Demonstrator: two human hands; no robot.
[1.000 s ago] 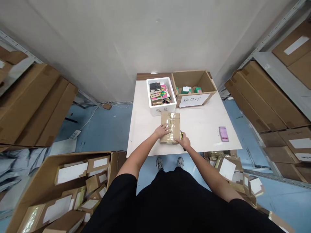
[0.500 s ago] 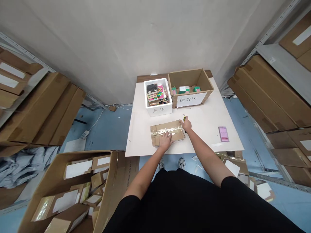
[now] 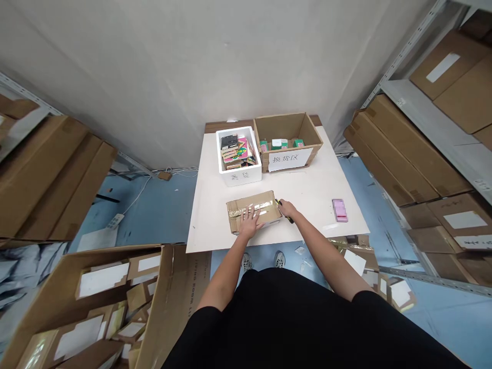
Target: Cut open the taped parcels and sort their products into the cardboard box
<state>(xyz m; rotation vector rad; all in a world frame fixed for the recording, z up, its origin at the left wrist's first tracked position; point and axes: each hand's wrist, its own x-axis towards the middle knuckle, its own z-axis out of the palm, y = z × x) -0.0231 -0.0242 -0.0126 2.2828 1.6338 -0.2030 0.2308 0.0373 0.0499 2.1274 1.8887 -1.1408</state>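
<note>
A taped cardboard parcel (image 3: 253, 211) lies crosswise near the front edge of the white table top (image 3: 307, 205). My left hand (image 3: 249, 222) rests flat on it, fingers spread, with no grip. At the parcel's right end, my right hand (image 3: 287, 209) is shut on a yellow and black utility knife (image 3: 282, 208). The blade is hidden. The knife is touching or almost touching the parcel's corner; I cannot tell which.
Behind the parcel stand a white foam box (image 3: 240, 176) of books and a labelled cardboard box (image 3: 288, 159) with small green items. A pink flat item (image 3: 340, 210) lies at the right. Shelves of cardboard boxes flank the table, and an open carton (image 3: 172, 287) sits at front left.
The parcel has turned from lengthwise to crosswise and shifted left. My right hand with the knife has moved down to the parcel's right end. The view has swung slightly.
</note>
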